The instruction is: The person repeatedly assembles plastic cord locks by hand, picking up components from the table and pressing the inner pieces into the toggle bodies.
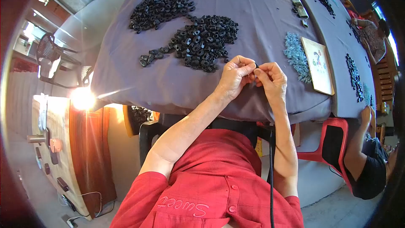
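Above the near edge of the grey cloth-covered table, my left hand (pixel 237 77) and my right hand (pixel 274 83) meet with thumbs and fingertips pinched together. A small black piece (pixel 256 65) shows between the fingertips, mostly hidden, so which hand bears it is hard to tell. Just beyond my left hand lies a heap of small black ring-like plastic parts (pixel 206 38), with a few strung out to its left. A second heap of black parts (pixel 162 8) lies farther back. To the right of my hands is a pile of small bluish clear pieces (pixel 297 57).
A booklet or board (pixel 318 67) lies beside the clear pieces. On the table's right part are more black parts (pixel 353 76). A co-worker in black (pixel 369 169) sits by a red chair (pixel 325 143); another person (pixel 371 38) is farther back. A wooden cabinet (pixel 90 160) stands left.
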Motion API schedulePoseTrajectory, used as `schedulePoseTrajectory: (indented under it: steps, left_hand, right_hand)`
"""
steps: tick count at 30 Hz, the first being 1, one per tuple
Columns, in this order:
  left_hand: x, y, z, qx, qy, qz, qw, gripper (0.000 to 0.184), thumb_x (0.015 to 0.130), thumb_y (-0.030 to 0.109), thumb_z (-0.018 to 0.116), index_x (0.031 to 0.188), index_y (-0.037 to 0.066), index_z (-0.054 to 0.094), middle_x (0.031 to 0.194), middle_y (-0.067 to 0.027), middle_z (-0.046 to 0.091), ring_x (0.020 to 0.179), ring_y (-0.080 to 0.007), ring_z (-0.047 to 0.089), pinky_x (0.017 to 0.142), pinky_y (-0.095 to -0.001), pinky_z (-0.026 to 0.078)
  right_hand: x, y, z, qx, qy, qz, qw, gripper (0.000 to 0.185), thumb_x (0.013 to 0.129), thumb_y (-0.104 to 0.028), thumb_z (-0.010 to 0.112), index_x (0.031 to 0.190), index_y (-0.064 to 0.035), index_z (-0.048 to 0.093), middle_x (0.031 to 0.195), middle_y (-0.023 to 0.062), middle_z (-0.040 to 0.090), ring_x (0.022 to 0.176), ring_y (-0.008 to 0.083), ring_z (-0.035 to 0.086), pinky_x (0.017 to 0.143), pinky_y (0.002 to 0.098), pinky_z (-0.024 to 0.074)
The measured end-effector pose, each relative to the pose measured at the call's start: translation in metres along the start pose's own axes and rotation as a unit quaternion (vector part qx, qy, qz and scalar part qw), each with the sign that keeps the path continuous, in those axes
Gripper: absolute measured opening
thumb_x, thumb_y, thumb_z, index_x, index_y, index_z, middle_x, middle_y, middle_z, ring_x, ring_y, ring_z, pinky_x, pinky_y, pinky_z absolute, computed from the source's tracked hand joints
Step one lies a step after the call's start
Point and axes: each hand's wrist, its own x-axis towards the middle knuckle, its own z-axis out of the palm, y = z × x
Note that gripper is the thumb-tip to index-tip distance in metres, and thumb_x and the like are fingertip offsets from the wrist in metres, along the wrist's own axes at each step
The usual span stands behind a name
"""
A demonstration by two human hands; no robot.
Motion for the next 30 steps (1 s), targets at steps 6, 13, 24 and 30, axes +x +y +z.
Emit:
schedulePoseTrajectory:
  steps: [6,13,24,30]
  left_hand:
    - [-0.01,0.035,-0.014,0.036,0.004,0.061,0.997,0.002,0.084,0.005,0.06,0.086,0.006,0.06,0.079,-0.0119,0.064,0.059,-0.0117,0.057,0.055,-0.0241,0.046]
    - [-0.029,0.06,-0.047,0.048,0.068,0.148,0.985,0.005,0.086,0.007,0.059,0.09,0.006,0.06,0.08,-0.0117,0.064,0.062,-0.0124,0.056,0.056,-0.0237,0.045]
    - [-0.029,0.052,-0.045,0.112,0.034,0.173,0.978,0.011,0.086,0.007,0.06,0.096,0.006,0.057,0.08,-0.0071,0.063,0.061,-0.0102,0.055,0.056,-0.0219,0.044]
    - [-0.033,0.04,-0.019,0.268,0.041,0.165,0.948,0.016,0.085,0.008,0.061,0.101,0.005,0.057,0.078,-0.0006,0.061,0.061,-0.0056,0.054,0.055,-0.0186,0.043]
  right_hand:
    - [0.009,-0.003,0.003,-0.072,-0.011,-0.021,0.997,0.006,0.083,-0.006,0.061,0.085,-0.0002,0.061,0.071,0.0028,0.061,0.066,0.0071,0.056,0.061,0.0235,0.0472]
    - [0.026,-0.005,0.044,-0.263,-0.101,-0.168,0.945,0.007,0.075,-0.006,0.061,0.081,-0.0038,0.06,0.08,0.012,0.059,0.077,0.0316,0.059,0.067,0.0377,0.0464]
    - [0.037,-0.004,0.064,-0.409,-0.121,-0.192,0.884,0.011,0.075,-0.006,0.061,0.084,-0.0052,0.057,0.085,0.0137,0.054,0.081,0.0334,0.058,0.067,0.0423,0.047]
    - [0.043,0.002,0.05,-0.308,-0.08,-0.226,0.921,0.006,0.074,-0.002,0.058,0.081,-0.0036,0.057,0.081,0.0153,0.056,0.075,0.0334,0.058,0.065,0.0416,0.0465]
